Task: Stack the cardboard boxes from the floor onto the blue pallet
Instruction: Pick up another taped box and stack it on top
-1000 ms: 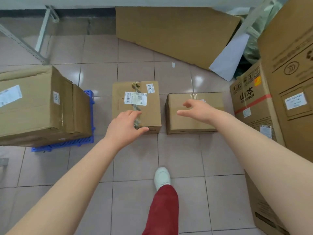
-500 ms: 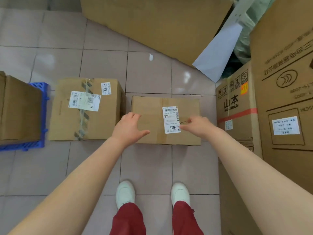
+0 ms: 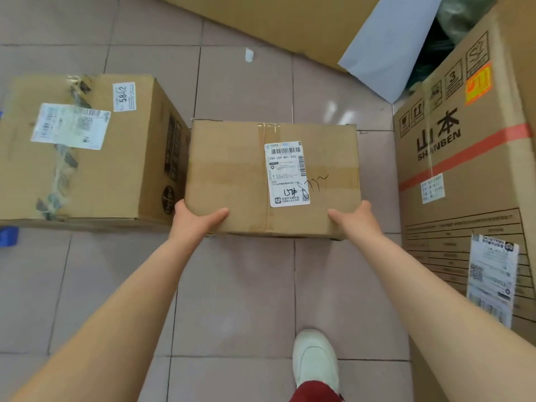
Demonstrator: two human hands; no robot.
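Observation:
A taped cardboard box [image 3: 232, 175] with a white shipping label sits on the tiled floor in front of me. My left hand [image 3: 194, 220] grips its near left corner, thumb on top. My right hand [image 3: 358, 219] grips its near right corner the same way. To its left stands a larger cardboard box [image 3: 121, 169] with torn tape and two labels, touching or nearly touching it. Only a small blue piece of the pallet [image 3: 8, 235] shows at the left edge.
Tall printed cartons [image 3: 470, 158] stand close on the right. A flat cardboard sheet [image 3: 275, 21] and a white sheet [image 3: 388, 50] lean at the back. My white shoe [image 3: 314, 358] stands on the tiles below the box.
I have leaned closer. Both hands slid from the top of the labelled box out to its near corners and closed on it. The pallet has slipped almost out of view.

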